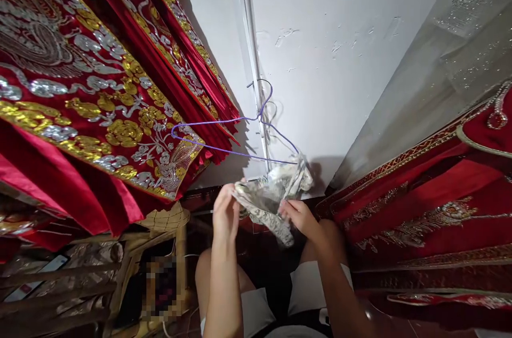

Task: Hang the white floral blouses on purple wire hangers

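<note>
The pale, patterned cloth (268, 212) is held between the two hands, which are set apart: its near edge is pinched by the left hand (226, 207), and its other side is gripped in the fingers of the right hand (298, 215). It is presumably held at two places so that it is kept spread. Beyond the hands, the purple hanger (260, 113) is hooked at the metal pole (253, 50), so both hands are seemingly left free for the cloth. The hanger's right end is covered by the cloth; its left end is left bare. The hanger's long axis is laid crosswise, tilted lower to the right, with the hook pointed away from the hands. The cloth is bunched, so its long axis cannot be told.
</note>
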`<state>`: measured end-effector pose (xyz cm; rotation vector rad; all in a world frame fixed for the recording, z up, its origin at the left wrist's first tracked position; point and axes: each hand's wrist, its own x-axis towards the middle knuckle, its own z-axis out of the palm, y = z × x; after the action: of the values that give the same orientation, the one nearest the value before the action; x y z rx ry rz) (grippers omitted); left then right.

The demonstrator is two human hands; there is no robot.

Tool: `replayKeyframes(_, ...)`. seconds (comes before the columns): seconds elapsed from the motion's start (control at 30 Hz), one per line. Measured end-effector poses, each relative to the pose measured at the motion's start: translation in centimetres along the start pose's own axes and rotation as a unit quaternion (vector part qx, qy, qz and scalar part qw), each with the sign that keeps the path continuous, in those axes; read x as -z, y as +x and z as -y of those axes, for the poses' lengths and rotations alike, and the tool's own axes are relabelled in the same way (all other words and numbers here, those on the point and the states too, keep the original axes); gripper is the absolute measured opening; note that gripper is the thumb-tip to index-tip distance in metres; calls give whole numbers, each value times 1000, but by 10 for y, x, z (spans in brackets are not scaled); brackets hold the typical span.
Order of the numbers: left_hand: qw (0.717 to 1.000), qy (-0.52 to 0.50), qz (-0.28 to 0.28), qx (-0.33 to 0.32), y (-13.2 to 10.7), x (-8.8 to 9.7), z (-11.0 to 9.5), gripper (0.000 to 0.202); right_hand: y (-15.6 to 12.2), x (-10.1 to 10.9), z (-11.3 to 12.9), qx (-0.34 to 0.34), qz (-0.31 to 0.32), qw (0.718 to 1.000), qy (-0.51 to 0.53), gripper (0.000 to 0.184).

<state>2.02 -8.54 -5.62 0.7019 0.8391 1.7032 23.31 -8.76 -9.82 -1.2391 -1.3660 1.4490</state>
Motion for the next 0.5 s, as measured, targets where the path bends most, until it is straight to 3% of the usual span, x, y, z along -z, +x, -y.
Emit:
replayKeyframes(0.1,979,145,142,8,-30,-44,-2,28,4,-13,11,15,29,992,118,58)
replayKeyframes(0.2,920,298,247,-62,-59,-68,-1,23,7,-21,25,-25,72,958,277,55)
replayKeyframes(0.27,894,336,284,-84,-65,-67,-7,20,10,-19,35,-72,103,937,324,57)
replayKeyframes(0.33,896,327,280,-106,-57,-59,-18,26,15,-15,47,-101,148,929,324,59)
replayKeyframes(0.43,899,324,244,-167,-29,-44,-38,50,22,-10,75,-97,217,941,241,50)
replayKeyframes(0.5,872,359,295,-154,-12,-37,-47,62,25,-6,101,-74,297,943,128,45)
